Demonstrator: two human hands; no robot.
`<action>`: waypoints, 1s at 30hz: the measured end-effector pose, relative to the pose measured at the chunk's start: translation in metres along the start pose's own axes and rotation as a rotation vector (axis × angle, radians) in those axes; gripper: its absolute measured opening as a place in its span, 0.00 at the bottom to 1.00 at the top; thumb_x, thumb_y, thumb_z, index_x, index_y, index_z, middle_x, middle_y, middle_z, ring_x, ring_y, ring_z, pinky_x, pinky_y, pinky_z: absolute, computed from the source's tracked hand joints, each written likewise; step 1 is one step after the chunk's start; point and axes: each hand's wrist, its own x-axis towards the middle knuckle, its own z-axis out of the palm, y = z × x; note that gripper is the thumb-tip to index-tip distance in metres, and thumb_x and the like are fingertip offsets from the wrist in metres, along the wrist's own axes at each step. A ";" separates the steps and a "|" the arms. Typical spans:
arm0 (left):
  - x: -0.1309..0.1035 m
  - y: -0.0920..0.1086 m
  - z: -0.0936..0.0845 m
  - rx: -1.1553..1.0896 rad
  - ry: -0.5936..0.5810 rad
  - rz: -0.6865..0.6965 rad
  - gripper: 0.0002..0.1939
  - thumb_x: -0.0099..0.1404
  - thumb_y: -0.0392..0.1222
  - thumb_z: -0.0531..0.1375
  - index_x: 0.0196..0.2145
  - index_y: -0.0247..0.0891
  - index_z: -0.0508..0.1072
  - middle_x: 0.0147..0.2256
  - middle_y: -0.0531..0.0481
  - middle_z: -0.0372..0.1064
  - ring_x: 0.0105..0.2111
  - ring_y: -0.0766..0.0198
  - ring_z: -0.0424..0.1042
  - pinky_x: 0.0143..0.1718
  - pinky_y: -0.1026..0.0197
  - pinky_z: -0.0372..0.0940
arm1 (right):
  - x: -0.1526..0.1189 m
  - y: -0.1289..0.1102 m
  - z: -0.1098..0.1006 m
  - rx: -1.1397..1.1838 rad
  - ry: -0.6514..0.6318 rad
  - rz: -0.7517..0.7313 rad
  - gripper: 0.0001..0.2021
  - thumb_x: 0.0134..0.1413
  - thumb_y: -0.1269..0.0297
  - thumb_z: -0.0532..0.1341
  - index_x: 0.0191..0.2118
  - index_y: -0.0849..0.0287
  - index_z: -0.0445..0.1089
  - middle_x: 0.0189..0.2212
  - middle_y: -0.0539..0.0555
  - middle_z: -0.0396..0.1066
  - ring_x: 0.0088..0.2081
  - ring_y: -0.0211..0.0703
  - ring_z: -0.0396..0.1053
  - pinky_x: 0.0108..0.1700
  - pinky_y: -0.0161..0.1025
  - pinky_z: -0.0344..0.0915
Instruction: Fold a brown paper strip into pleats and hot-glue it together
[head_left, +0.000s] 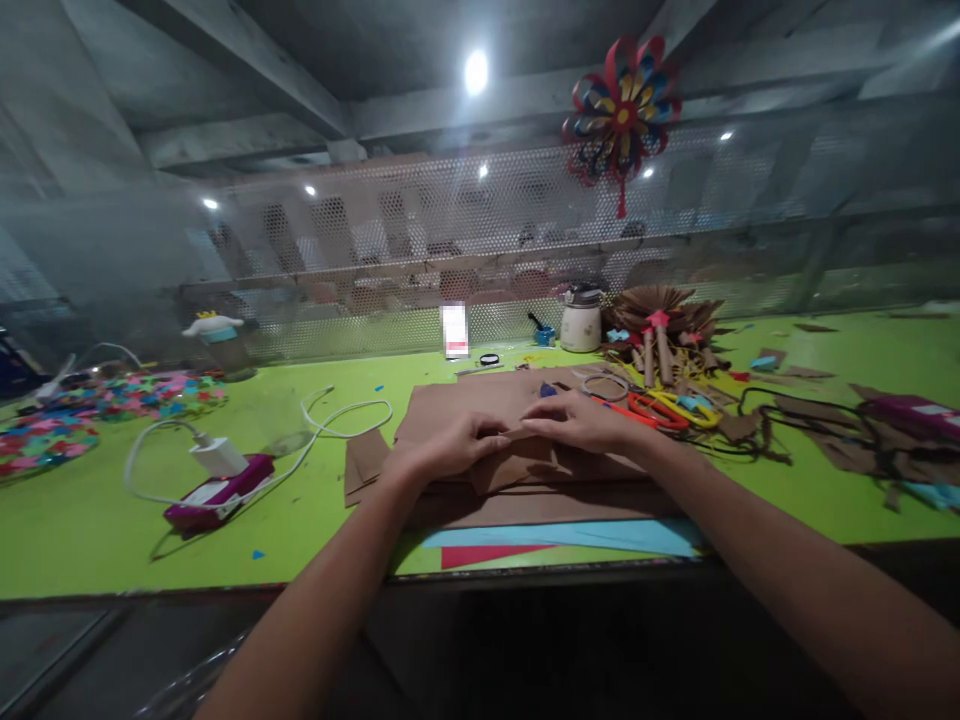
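Observation:
Over a stack of brown kraft paper (435, 410), my left hand (469, 442) and my right hand (581, 420) come close together. Between them is a small piece of brown paper (517, 465), its top edge pinched in the fingers of both hands. Its lower part hangs over the stack, in shadow. Part of that top edge is hidden behind my fingers. Light blue paper (555, 537) and a red sheet (480, 556) stick out from under the stack at the front. Orange-handled scissors (652, 408) lie just beyond my right wrist.
On the left, a white charger (217, 455) is plugged into a purple power strip (255, 475), near piles of coloured paper stars (142, 395). A phone (455, 330), a cream jug (581, 322) and rolled brown paper crafts (660, 345) stand at the back. Brown scraps (825, 430) lie right.

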 end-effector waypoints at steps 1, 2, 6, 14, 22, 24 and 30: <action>0.000 0.001 0.001 0.026 0.014 0.021 0.16 0.61 0.47 0.51 0.38 0.34 0.71 0.32 0.49 0.69 0.30 0.66 0.63 0.32 0.67 0.58 | 0.000 -0.001 -0.001 0.005 -0.030 0.006 0.17 0.53 0.57 0.53 0.39 0.64 0.71 0.31 0.54 0.72 0.31 0.38 0.65 0.31 0.32 0.59; 0.001 0.002 0.003 0.051 0.031 0.037 0.16 0.61 0.46 0.51 0.39 0.34 0.71 0.34 0.49 0.69 0.32 0.65 0.64 0.33 0.66 0.58 | 0.000 -0.002 -0.002 0.006 -0.049 0.007 0.17 0.53 0.57 0.53 0.37 0.65 0.72 0.28 0.53 0.72 0.29 0.37 0.65 0.30 0.31 0.58; 0.001 0.005 0.008 0.146 0.085 0.058 0.15 0.61 0.45 0.51 0.40 0.36 0.70 0.36 0.49 0.70 0.34 0.65 0.65 0.36 0.66 0.58 | 0.000 -0.006 -0.003 -0.005 -0.003 0.021 0.16 0.49 0.57 0.56 0.30 0.67 0.73 0.23 0.52 0.70 0.25 0.35 0.62 0.26 0.30 0.56; 0.001 0.010 0.008 0.228 0.168 -0.008 0.11 0.59 0.44 0.53 0.33 0.36 0.71 0.29 0.52 0.69 0.29 0.67 0.63 0.29 0.67 0.57 | 0.005 0.005 0.002 0.274 0.132 0.158 0.15 0.38 0.57 0.64 0.25 0.68 0.71 0.19 0.50 0.66 0.21 0.32 0.59 0.23 0.30 0.55; -0.003 0.013 0.000 0.156 0.127 -0.086 0.10 0.56 0.44 0.55 0.27 0.34 0.69 0.24 0.53 0.66 0.25 0.68 0.62 0.25 0.68 0.55 | 0.004 0.005 0.001 0.264 0.153 0.132 0.14 0.37 0.58 0.64 0.23 0.67 0.71 0.17 0.49 0.65 0.20 0.31 0.58 0.22 0.30 0.53; -0.004 0.010 -0.003 0.069 0.052 -0.064 0.10 0.56 0.44 0.55 0.29 0.33 0.69 0.25 0.52 0.66 0.25 0.69 0.62 0.26 0.68 0.56 | 0.002 0.006 -0.003 0.244 0.118 0.130 0.15 0.39 0.57 0.63 0.23 0.68 0.71 0.16 0.49 0.64 0.19 0.31 0.57 0.22 0.30 0.53; -0.006 0.007 -0.009 -0.033 0.005 -0.073 0.11 0.58 0.45 0.55 0.27 0.33 0.68 0.20 0.55 0.62 0.20 0.71 0.60 0.22 0.68 0.54 | -0.004 0.011 -0.012 0.428 -0.018 0.136 0.17 0.44 0.54 0.60 0.26 0.67 0.71 0.13 0.46 0.58 0.16 0.28 0.52 0.19 0.29 0.49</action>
